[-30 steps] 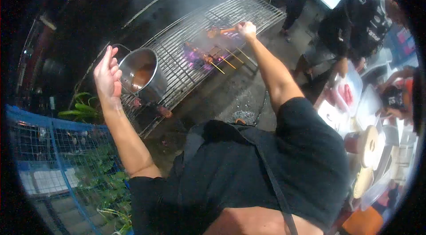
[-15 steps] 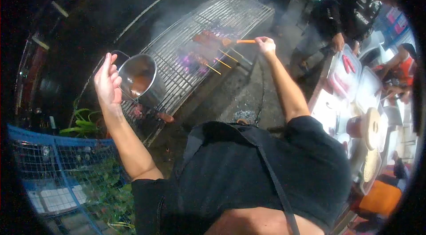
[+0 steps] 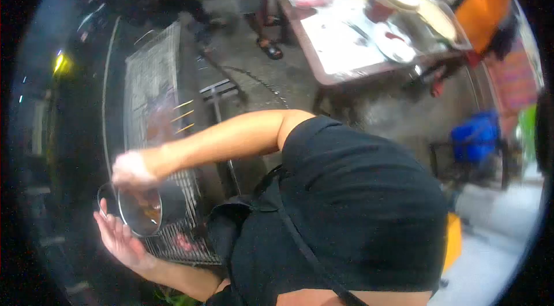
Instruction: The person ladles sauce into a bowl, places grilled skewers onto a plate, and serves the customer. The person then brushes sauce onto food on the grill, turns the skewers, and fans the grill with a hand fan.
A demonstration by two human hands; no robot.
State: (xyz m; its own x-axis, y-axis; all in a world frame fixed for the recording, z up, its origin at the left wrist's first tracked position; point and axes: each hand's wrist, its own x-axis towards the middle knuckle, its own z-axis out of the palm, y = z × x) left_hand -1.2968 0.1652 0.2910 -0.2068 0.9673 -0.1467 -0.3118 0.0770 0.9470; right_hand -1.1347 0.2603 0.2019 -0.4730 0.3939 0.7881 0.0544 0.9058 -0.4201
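Observation:
The steel pot (image 3: pixel 160 205) is at the lower left, tilted with its mouth towards me beside the grill's near end. My left hand (image 3: pixel 120 241) is at its wire bail handle, fingers partly curled around it. Over the mouth is my right hand (image 3: pixel 135 170), smeared by motion and closed on the basting brush, whose orange handle (image 3: pixel 152 213) shows partly inside the pot. The brush head is hidden. On the charcoal grill (image 3: pixel 144 69), meat skewers (image 3: pixel 184 114) lie with their bare stick ends pointing right; the meat is blurred.
More meat (image 3: pixel 187 242) lies on the grate's near end. A table (image 3: pixel 340 72) at upper right bears trays, a lidded container and a plate. A person's sandalled foot (image 3: pixel 269 48) is beyond the grill. A blue bag-like item (image 3: pixel 476 137) is at right.
My right hand has moved from the skewers back to the pot, taking the brush into it. My view has turned, bringing the table more into sight. My left hand stays at the pot.

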